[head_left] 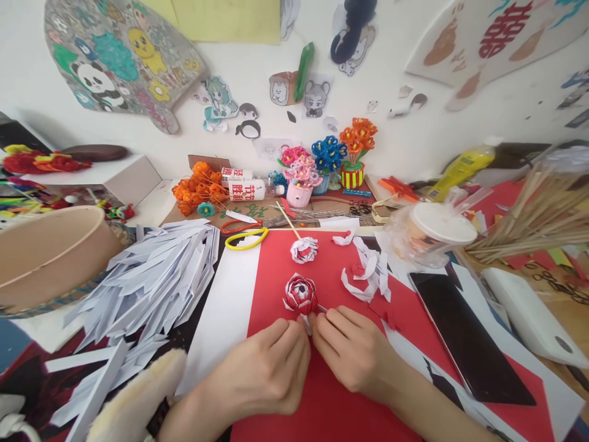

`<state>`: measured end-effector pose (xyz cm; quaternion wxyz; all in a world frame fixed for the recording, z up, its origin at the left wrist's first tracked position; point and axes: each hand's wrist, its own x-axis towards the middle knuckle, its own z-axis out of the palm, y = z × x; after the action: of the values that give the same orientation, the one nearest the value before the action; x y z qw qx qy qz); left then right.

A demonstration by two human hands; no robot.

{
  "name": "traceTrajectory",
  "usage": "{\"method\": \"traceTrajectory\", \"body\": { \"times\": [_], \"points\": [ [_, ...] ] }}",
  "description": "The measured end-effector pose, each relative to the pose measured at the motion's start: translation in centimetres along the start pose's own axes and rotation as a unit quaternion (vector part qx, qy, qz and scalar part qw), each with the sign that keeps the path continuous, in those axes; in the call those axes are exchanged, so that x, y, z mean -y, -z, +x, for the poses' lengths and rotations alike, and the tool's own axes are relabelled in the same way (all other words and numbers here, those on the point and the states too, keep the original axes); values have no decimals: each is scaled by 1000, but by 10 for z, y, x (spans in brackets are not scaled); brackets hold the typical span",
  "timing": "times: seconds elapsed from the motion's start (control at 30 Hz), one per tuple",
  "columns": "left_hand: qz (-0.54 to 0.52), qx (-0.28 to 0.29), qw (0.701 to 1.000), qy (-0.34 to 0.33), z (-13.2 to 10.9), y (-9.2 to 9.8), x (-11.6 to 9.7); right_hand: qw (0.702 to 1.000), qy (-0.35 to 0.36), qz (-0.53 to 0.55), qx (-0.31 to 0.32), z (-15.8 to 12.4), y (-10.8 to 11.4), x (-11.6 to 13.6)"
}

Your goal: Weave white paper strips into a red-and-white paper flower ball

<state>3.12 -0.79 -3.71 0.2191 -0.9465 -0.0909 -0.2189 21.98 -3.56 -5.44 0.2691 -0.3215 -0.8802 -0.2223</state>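
My left hand [278, 362] and my right hand [352, 347] meet over the red sheet, fingers pinched closed. A small white paper strip [308, 323] shows between their fingertips; most of it is hidden. Just beyond the fingertips is a round red-and-white paper flower [300, 293], its folded petals ringing a darker centre. Whether the fingers also touch this flower, I cannot tell. Farther off lies a second paper flower [304, 250] with a thin wooden stick [288, 220] pointing away from me.
Cut white strips [165, 270] are heaped at left beside a round tan container [50, 245]. Yellow-handled scissors [246, 238] lie ahead. Curled paper scraps [368, 273], a black phone [469, 337] and a bagged cup [437, 227] are at right. Flower pots [301, 195] stand along the wall.
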Motion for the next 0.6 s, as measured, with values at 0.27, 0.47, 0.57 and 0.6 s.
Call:
{"method": "traceTrajectory", "body": {
  "times": [0.27,0.47,0.57,0.6],
  "points": [
    [-7,-3,1000,7,0,-1,2,998,-8,-9,-57,-1,2,0],
    [-18,2,1000,6,1,-4,0,999,4,13,-38,-2,1,2],
    [-24,4,1000,2,3,-4,1,999,8,18,-32,-2,-1,2],
    [-26,6,1000,-2,3,-4,1,999,8,21,-29,-2,-1,1]
  ]
}}
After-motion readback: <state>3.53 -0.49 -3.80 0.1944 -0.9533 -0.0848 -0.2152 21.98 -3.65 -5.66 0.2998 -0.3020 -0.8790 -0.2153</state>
